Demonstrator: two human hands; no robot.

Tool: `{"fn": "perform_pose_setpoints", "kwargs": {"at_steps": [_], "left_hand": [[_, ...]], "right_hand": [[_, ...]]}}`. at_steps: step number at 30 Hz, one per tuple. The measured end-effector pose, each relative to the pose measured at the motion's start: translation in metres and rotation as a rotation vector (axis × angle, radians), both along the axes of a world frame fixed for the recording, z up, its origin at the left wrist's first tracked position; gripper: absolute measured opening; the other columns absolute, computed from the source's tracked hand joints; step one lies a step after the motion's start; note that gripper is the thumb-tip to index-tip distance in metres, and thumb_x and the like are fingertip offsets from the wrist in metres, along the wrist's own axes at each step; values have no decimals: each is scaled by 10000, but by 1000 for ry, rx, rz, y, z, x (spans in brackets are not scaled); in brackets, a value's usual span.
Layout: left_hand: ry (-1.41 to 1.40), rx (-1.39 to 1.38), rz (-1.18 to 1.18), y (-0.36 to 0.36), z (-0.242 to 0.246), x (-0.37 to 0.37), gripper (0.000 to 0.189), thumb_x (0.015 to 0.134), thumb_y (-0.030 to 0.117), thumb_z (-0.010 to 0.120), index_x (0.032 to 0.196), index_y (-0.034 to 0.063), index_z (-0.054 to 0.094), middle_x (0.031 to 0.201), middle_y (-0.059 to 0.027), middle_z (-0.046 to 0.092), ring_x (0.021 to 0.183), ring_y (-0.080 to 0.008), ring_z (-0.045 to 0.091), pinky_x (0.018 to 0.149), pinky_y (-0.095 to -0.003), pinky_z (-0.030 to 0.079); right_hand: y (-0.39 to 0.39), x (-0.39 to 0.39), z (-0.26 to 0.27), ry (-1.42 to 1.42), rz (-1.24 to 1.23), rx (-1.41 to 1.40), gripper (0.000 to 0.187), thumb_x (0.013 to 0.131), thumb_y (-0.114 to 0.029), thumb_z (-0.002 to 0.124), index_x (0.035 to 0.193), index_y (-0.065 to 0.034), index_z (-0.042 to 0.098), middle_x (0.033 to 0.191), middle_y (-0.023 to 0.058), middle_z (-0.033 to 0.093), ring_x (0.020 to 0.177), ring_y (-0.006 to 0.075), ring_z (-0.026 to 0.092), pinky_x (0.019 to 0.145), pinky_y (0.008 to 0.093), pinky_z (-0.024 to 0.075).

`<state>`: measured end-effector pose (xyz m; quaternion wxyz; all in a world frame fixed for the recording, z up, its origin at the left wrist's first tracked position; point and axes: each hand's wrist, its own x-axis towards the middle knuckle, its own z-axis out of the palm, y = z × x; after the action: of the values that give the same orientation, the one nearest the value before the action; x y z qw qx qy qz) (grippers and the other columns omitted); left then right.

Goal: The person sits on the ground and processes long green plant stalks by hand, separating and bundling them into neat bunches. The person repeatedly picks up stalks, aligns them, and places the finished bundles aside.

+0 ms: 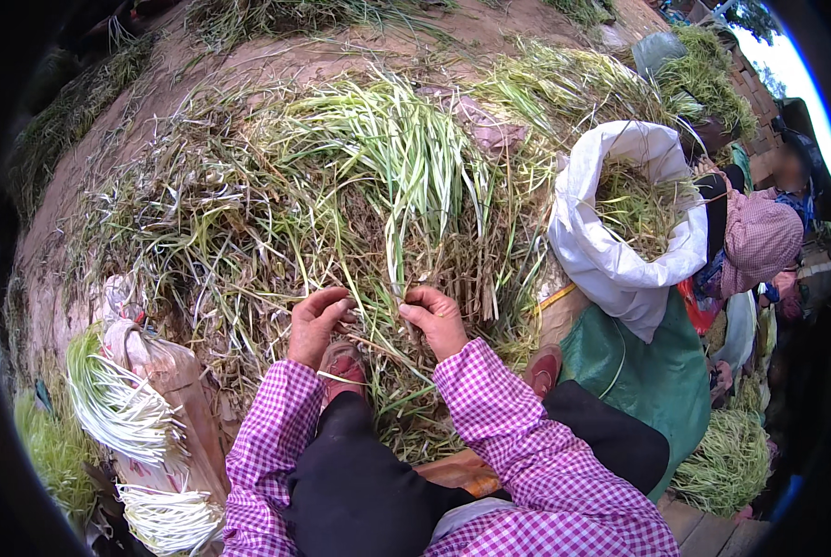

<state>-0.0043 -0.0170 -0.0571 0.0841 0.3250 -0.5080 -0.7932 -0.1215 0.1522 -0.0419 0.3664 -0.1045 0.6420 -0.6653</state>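
My right hand (436, 322) pinches the lower end of a few long, chive-like leafy stalks (397, 230) between thumb and fingers. Their pale leaves fan out away from me over the heap. To its left, my left hand (320, 326) is curled with thumb and fingertips close together beside some thin leaves; whether it grips one is unclear. Below both hands spreads a heap of loose green leaves and dry brown trimmings (248, 230). A thicker green bunch (415, 153) lies on top of it.
At left, trimmed white-stemmed bundles (130, 418) (172, 519) lie on a tied, pale sack (186, 376). A white woven sack (582, 230) of trimmings stands at right above green sheeting (638, 369). Another person (764, 237) sits beyond it. My red shoes (344, 372) rest among the leaves.
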Motion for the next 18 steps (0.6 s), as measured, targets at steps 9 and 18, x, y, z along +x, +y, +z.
{"fn": "perform_pose_setpoints", "kwargs": {"at_steps": [9, 18], "left_hand": [[204, 321, 159, 1, 25, -9, 89, 772, 17, 648, 853, 21, 609, 770, -58, 634, 630, -138, 592, 517, -252, 490], [165, 232, 740, -25, 11, 46, 82, 814, 3, 590, 878, 51, 576, 751, -47, 619, 644, -142, 580, 541, -279, 482]], "right_hand": [[-8, 25, 14, 10, 67, 59, 34, 780, 8, 618, 783, -16, 593, 718, -22, 551, 649, 50, 494, 591, 198, 418], [26, -4, -32, 349, 69, 532, 70, 798, -47, 605, 766, 1, 565, 675, 60, 551, 640, 150, 525, 596, 316, 432]]}}
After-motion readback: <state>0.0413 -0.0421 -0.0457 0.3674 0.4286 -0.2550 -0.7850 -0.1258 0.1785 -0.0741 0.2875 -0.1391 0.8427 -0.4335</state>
